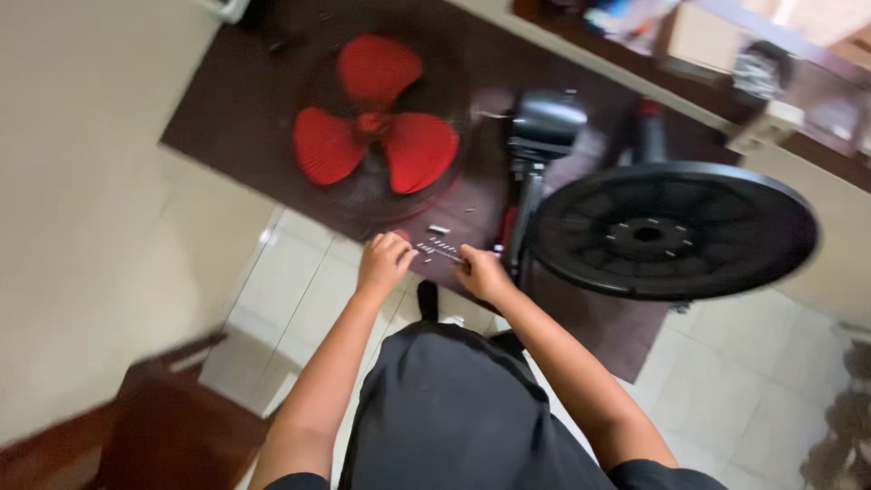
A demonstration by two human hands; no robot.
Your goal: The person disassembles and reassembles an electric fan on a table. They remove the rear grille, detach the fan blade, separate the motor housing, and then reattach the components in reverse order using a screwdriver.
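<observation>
Several small screws [439,246] lie on the dark mat [227,109] between our hands; our left hand [383,264] and right hand [483,273] curl beside them, grip unclear. Beyond sit red fan blades [374,127] and a round black base [671,231].

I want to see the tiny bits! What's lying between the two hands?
In the head view, small silvery screws lie on the dark mat between the left hand and right hand.

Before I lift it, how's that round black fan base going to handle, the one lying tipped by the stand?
The round black base looks like ribbed moulded plastic, so probably stiff and fairly light for its width. It is wide and flat, so one hand would likely find it awkward. It seems joined to the stand, so the two would probably swing together.
</observation>
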